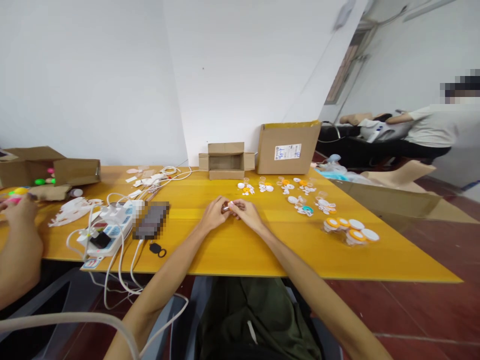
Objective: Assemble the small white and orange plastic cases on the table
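Note:
My left hand [214, 215] is closed around a small, shiny, see-through piece [225, 207] over the middle of the table. My right hand [246, 213] meets it there, its fingers pinched together at the piece's right side. What lies between the right fingers is mostly hidden. Beyond the hands are small groups of white and orange parts with clear cups [245, 189]. More such groups lie to the right, one with a teal ring [307, 210]. Several clear containers with orange-and-white lids [354, 231] stand together near the right end of the table.
An open small carton [226, 167] and a large labelled box [288, 150] stand at the back. To the left lie a power strip [120, 227] with cables, a phone [152, 220] and a black ring holder [157, 249]. A co-worker's hand [18, 210] holds colourful pieces; another person sits far right.

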Action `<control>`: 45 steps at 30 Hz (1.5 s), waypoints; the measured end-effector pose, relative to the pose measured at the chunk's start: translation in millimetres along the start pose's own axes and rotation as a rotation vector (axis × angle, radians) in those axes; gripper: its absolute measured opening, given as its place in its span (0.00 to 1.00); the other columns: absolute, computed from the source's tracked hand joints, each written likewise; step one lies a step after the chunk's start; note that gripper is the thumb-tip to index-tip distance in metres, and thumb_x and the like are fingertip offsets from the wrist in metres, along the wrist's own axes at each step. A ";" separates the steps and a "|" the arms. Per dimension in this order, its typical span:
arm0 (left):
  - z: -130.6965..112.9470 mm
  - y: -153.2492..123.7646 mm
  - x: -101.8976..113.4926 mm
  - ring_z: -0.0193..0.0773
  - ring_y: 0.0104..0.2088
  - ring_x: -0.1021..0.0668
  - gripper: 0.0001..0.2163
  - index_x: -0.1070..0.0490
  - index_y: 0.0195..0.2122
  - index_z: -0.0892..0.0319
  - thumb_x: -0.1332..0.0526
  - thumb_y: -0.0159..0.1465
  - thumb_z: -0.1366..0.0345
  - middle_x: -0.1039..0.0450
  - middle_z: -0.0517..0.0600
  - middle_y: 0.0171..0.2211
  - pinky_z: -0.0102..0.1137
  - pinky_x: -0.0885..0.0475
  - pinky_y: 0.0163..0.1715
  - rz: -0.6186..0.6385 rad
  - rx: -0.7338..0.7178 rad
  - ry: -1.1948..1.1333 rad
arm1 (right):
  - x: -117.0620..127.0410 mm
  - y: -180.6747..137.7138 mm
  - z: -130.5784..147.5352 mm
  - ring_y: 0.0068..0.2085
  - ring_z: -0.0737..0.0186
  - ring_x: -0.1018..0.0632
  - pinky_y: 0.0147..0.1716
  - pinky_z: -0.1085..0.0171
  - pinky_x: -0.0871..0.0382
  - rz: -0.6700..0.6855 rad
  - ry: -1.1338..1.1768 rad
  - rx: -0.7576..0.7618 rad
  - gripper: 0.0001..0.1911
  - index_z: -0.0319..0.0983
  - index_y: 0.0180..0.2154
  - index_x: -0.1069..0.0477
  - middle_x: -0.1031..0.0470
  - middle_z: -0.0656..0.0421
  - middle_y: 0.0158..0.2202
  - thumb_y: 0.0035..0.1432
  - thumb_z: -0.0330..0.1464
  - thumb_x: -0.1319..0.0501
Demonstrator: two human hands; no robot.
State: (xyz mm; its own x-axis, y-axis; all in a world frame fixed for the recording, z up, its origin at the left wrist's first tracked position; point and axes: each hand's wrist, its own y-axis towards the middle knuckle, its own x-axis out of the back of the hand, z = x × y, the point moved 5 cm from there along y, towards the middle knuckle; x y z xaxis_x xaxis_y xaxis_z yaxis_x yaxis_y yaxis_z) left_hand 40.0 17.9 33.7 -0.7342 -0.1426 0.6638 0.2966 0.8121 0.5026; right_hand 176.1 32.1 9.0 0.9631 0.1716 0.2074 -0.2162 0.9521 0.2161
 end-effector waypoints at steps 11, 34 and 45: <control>10.0 -1.7 -10.0 0.39 0.37 0.22 0.19 0.30 0.44 0.55 0.27 0.54 0.61 0.25 0.48 0.42 0.34 0.26 0.42 0.069 0.046 -0.030 | 57.4 -33.0 29.4 0.39 0.53 0.19 0.37 0.61 0.28 -0.112 -0.811 0.141 0.10 0.44 0.41 0.24 0.18 0.54 0.41 0.57 0.36 0.38; 25.1 2.5 -8.8 0.44 0.42 0.23 0.05 0.27 0.36 0.55 0.34 0.60 0.68 0.26 0.50 0.35 0.38 0.27 0.46 0.014 0.057 0.098 | 137.5 -101.9 18.5 0.57 0.42 0.31 0.53 0.47 0.37 -0.309 -1.495 0.390 0.16 0.41 0.50 0.28 0.29 0.45 0.56 0.62 0.34 0.43; 36.5 -0.1 0.0 0.42 0.41 0.22 0.04 0.26 0.37 0.55 0.35 0.61 0.68 0.25 0.50 0.36 0.37 0.26 0.45 -0.085 0.128 0.044 | 64.9 60.3 -24.9 0.57 0.46 0.29 0.57 0.48 0.35 -0.220 -0.893 0.184 0.25 0.41 0.59 0.37 0.31 0.45 0.54 0.62 0.43 0.43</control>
State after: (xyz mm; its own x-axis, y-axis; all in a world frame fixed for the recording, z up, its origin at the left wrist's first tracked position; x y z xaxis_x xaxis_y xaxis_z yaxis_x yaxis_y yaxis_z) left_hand 17.6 38.5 13.4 -0.7251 -0.2364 0.6468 0.1521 0.8611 0.4852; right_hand 229.6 107.0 11.8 0.5216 -0.3384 0.7832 -0.1388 0.8721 0.4693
